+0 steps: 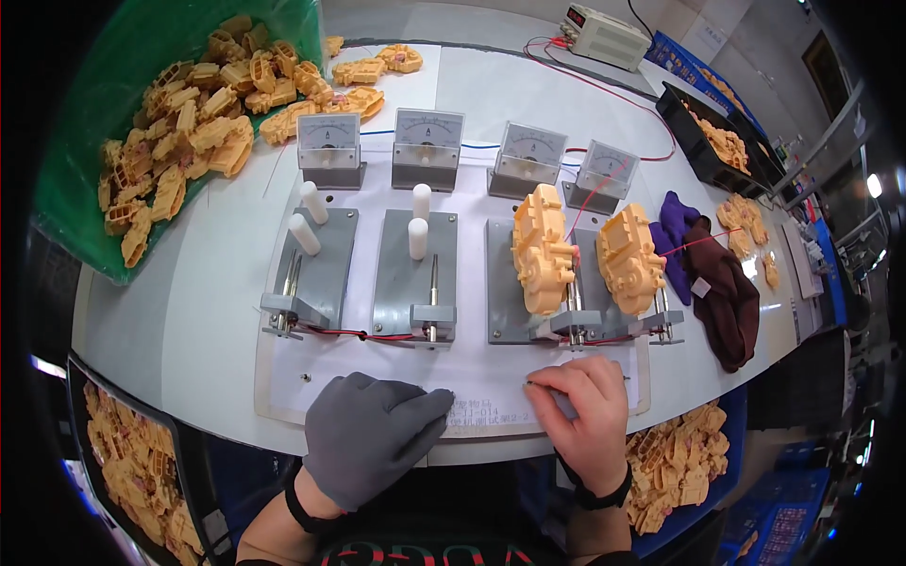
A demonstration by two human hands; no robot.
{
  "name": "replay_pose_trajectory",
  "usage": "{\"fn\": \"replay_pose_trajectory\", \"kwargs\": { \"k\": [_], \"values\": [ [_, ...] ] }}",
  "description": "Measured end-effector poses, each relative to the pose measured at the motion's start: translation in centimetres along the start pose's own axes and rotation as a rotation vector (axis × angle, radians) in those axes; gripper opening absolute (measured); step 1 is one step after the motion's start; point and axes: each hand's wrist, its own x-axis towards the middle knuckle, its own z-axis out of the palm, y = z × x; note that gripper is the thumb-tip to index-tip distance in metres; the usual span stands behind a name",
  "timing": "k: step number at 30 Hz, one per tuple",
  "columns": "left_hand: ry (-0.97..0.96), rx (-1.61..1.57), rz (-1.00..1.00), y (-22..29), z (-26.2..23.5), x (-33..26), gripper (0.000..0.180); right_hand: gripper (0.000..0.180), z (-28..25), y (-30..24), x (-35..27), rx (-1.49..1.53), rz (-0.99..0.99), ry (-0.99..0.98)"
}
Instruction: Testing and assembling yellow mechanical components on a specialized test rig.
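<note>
My left hand (373,429), in a grey glove, is above the front of the white board (354,387), its fingers drawn together toward the right. Bare, my right hand (585,415) is across from it with thumb and forefinger close together; a tiny dark spot shows at their tips. What either hand pinches, if anything, is too small to make out. Beyond the right hand, a yellow plastic gear housing (545,250) and a second gear housing (630,257) sit on grey test stands. To their left, a grey stand (396,283) and another stand (330,255) bear only upright white pegs.
Several analog meters (427,141) stand behind the stands. A green-lined bin (71,179) of housings is at the far left. On the right are a brown cloth (722,292), a purple glove (675,236) and a black crate (684,104). A power supply (606,36) stands at the back.
</note>
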Motion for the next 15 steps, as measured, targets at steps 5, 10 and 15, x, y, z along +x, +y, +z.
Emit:
{"fn": "replay_pose_trajectory", "kwargs": {
  "k": [5, 10, 15],
  "values": [
    [0.058, -0.014, 0.000, -0.02, 0.14, -0.37, 0.017, 0.020, 0.06, 0.06, 0.00, 0.017, -0.061, 0.012],
    [0.050, -0.020, 0.001, -0.10, 0.49, -0.28, 0.017, 0.020, -0.13, 0.19, -0.30, 0.006, -0.073, 0.013],
    [0.055, -0.011, -0.008, 0.05, 0.25, -0.47, 0.017, 0.020, 0.02, 0.11, -0.37, 0.015, -0.081, 0.038]
  ]
}}
